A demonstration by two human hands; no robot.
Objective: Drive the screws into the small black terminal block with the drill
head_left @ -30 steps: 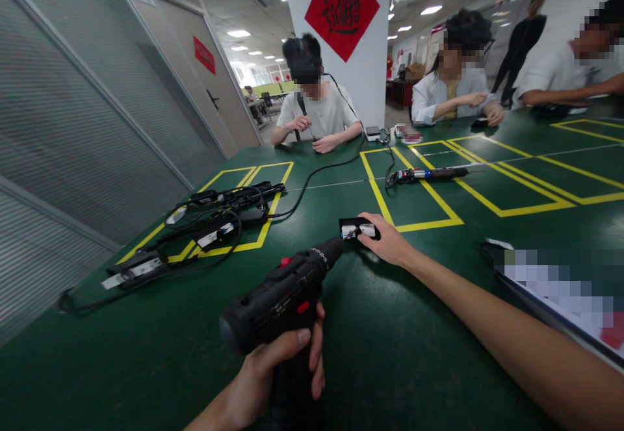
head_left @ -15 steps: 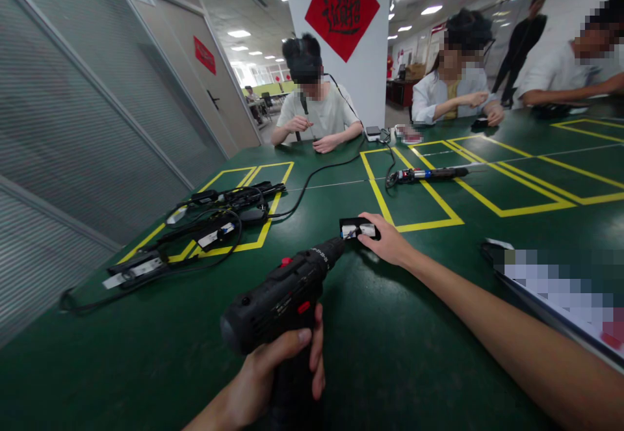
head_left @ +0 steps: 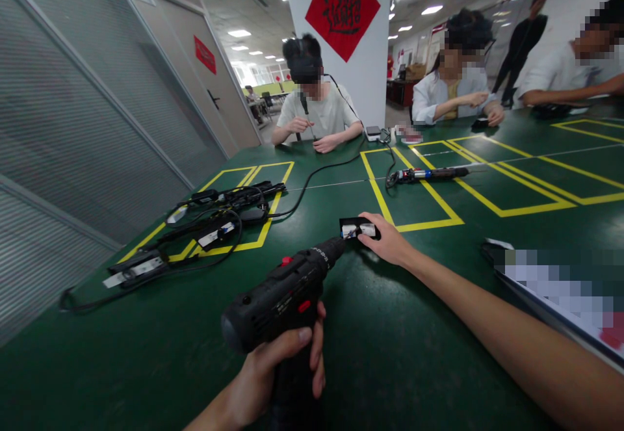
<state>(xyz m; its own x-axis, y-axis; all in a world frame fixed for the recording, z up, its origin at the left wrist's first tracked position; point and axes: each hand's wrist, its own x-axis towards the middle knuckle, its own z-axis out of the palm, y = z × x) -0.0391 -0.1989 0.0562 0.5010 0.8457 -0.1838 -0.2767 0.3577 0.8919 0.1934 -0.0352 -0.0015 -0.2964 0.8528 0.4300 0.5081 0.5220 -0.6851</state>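
My left hand [head_left: 277, 366] is wrapped round the handle of a black cordless drill [head_left: 277, 301] with red buttons. The drill points forward and to the right, and its chuck ends at the left end of a small black case [head_left: 358, 223] with white and some blue parts inside. Whether the drill's tip touches the case I cannot tell. My right hand [head_left: 385, 242] grips the right end of that case, thumb in front and fingers behind, at the tabletop. The case's underside and right end are hidden by the fingers.
Black cabled devices [head_left: 219, 223] lie in a heap at the left on the green table [head_left: 414, 340] marked with yellow tape. A pen-like electric tool [head_left: 429, 174] lies farther back. A blurred flat object [head_left: 560, 294] is at the right. Several people sit across the table.
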